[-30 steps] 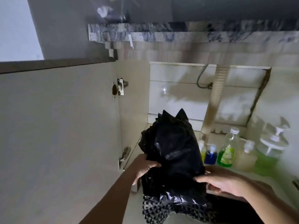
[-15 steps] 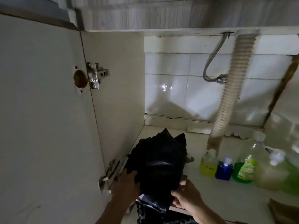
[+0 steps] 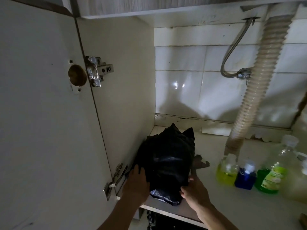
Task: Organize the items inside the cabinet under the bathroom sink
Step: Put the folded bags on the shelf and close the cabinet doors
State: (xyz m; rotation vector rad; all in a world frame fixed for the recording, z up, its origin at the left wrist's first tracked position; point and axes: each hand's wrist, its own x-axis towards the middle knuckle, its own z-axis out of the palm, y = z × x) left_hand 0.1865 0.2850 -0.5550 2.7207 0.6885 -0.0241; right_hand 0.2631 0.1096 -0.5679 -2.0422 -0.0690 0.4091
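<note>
A crumpled bundle of black plastic bags (image 3: 167, 160) lies on the cabinet floor (image 3: 221, 205), close to the left side wall. My left hand (image 3: 137, 183) presses flat against the bundle's left side, fingers straight. At the bundle's near right corner, my right hand (image 3: 193, 191) grips the plastic between thumb and fingers. A yellow bottle (image 3: 226, 171), a blue bottle (image 3: 245, 177) and a green bottle (image 3: 269, 179) stand in a row to the right.
The cabinet door (image 3: 41, 113) stands open on the left, with hinges (image 3: 98, 70) on its edge. A ribbed drain hose (image 3: 259, 80) and a metal supply hose (image 3: 232, 60) come down at the back right. A large pale bottle (image 3: 292, 178) stands at the far right.
The bundle of black bags has gone from being held upright in front of the cabinet to lying low on the cabinet floor. Both hands followed it down and inward.
</note>
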